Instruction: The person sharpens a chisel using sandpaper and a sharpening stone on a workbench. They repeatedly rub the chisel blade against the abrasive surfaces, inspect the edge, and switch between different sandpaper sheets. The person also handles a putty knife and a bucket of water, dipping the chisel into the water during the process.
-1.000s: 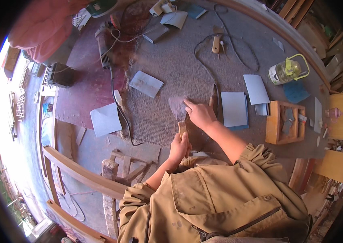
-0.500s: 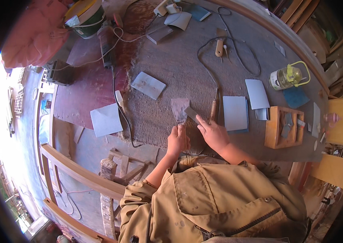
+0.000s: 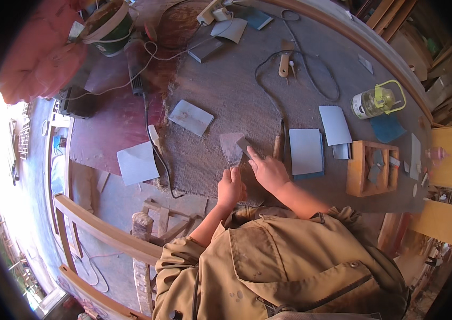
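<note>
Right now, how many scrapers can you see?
2: one scraper in the left hand; the other scraper lies farther across the table, near the dark cord. More could be hidden.

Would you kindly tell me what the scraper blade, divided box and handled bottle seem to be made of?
Scraper blade: probably dull metal, judging by its thin, flat, stained face. Divided box: apparently wood, fairly smooth, with orange-brown board walls. Handled bottle: clear plastic or glass, since its body looks see-through.

The count recorded two scrapers (image 3: 230,144), two rectangular blocks (image 3: 243,145), at least five pale sheets (image 3: 306,146), one wooden box (image 3: 355,173), one handled bottle (image 3: 367,104), one white power strip (image 3: 208,13) and one green bucket (image 3: 114,45).
</note>
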